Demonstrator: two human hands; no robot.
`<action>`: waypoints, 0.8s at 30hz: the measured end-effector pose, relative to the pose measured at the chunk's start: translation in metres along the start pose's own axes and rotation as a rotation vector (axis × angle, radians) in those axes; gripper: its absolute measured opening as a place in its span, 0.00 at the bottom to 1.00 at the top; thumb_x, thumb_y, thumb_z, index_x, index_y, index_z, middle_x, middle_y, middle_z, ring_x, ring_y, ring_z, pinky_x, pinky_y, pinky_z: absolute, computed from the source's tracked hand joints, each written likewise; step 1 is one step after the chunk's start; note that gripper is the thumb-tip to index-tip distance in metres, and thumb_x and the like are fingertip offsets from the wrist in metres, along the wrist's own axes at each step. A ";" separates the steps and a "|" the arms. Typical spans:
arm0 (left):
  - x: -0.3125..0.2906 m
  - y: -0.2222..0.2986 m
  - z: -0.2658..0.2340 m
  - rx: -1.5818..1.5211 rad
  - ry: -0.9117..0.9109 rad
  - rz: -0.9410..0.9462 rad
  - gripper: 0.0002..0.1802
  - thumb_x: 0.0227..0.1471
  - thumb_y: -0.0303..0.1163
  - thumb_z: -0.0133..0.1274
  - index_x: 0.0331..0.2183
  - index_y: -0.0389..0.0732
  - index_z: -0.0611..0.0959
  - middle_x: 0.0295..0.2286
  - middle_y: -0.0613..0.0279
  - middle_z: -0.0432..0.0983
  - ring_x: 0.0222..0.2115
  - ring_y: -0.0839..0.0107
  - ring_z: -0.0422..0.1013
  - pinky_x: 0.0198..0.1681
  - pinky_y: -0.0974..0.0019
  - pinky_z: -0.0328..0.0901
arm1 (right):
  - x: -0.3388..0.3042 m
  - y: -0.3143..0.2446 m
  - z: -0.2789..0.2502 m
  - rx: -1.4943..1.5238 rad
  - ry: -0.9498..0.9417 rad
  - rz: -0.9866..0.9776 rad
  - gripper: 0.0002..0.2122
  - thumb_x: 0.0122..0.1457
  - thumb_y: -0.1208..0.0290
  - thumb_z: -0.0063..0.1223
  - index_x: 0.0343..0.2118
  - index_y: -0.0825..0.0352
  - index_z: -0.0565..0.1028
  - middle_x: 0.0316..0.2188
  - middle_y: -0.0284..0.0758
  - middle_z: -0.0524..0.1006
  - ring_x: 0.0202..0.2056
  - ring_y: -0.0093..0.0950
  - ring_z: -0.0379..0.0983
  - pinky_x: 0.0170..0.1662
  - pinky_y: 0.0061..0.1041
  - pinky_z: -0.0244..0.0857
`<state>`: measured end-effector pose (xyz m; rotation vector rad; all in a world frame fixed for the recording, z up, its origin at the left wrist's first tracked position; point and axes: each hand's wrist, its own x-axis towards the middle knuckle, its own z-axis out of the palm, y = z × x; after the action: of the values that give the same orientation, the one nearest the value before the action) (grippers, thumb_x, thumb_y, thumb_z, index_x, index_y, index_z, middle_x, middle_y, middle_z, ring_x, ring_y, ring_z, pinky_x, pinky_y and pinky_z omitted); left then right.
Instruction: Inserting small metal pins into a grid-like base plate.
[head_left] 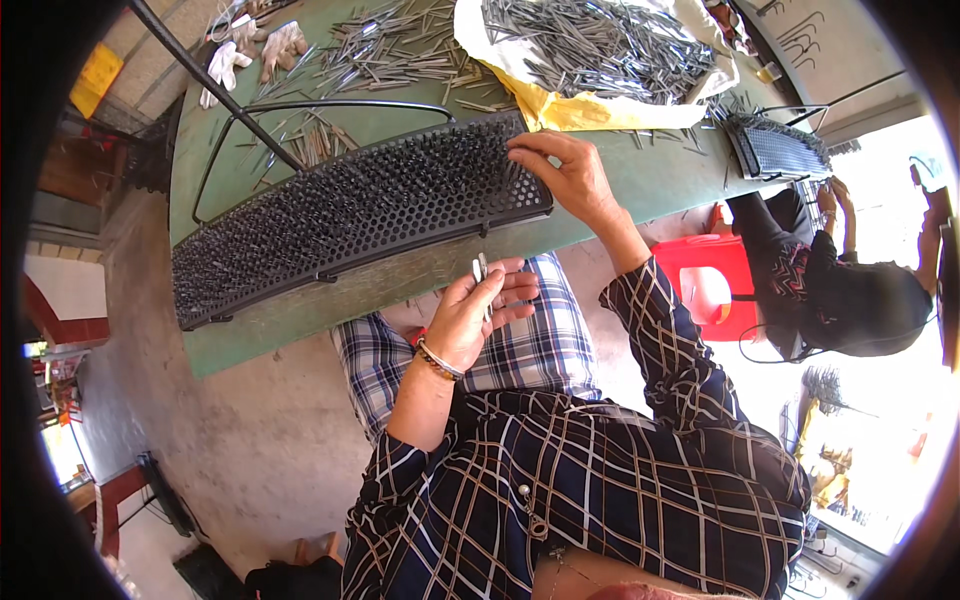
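A long black perforated rack (513,202) lies slanted across the green table in front of me. Thin dark metal pieces (330,200) stand upright in most of its holes, while holes near its right end and front edge show bare. At the right end my right hand (580,180) pinches its thumb and fingers together just over the rack; whatever they grip is too small to make out. Lower down, in front of the rack, my left hand (465,318) is turned palm up. Between its thumb and fingers it holds a few thin silvery metal pieces (481,272).
Loose metal strips (390,50) are strewn over the green table (210,345). Behind the rack, a white and yellow sack (590,112) bears a big heap of them. Gloves (283,48) lie far left. To the right are a red plastic chair (690,270), a co-worker (860,300) and a second rack (780,148).
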<state>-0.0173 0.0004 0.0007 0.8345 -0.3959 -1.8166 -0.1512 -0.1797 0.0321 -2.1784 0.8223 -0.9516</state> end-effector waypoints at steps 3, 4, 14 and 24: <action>0.000 0.001 0.001 -0.006 -0.002 -0.003 0.20 0.61 0.34 0.40 0.50 0.31 0.69 0.42 0.49 0.73 0.42 0.64 0.72 0.44 0.62 0.70 | -0.002 0.003 0.004 -0.003 -0.012 -0.026 0.07 0.53 0.74 0.55 0.35 0.69 0.78 0.31 0.36 0.78 0.34 0.28 0.75 0.39 0.23 0.67; -0.001 0.001 0.001 -0.008 -0.004 -0.005 0.20 0.61 0.34 0.40 0.50 0.31 0.69 0.42 0.49 0.73 0.42 0.64 0.72 0.44 0.62 0.70 | -0.004 0.004 0.006 -0.004 -0.012 -0.025 0.07 0.53 0.74 0.55 0.35 0.69 0.78 0.31 0.36 0.78 0.34 0.28 0.75 0.39 0.23 0.67; -0.001 0.000 0.000 -0.023 -0.005 -0.016 0.20 0.61 0.34 0.40 0.50 0.31 0.69 0.42 0.49 0.73 0.42 0.64 0.72 0.44 0.62 0.69 | -0.013 0.001 0.013 -0.142 0.075 -0.158 0.07 0.52 0.75 0.56 0.33 0.69 0.78 0.31 0.38 0.76 0.31 0.33 0.74 0.36 0.27 0.67; -0.003 0.007 0.007 -0.010 -0.124 0.055 0.18 0.61 0.33 0.40 0.47 0.31 0.70 0.40 0.51 0.73 0.42 0.64 0.72 0.45 0.62 0.69 | -0.050 -0.040 0.018 0.393 -0.344 0.185 0.09 0.53 0.70 0.59 0.31 0.71 0.78 0.27 0.35 0.76 0.28 0.20 0.71 0.31 0.21 0.64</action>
<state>-0.0168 -0.0001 0.0108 0.6992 -0.4846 -1.8229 -0.1527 -0.1130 0.0318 -1.8179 0.5988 -0.5670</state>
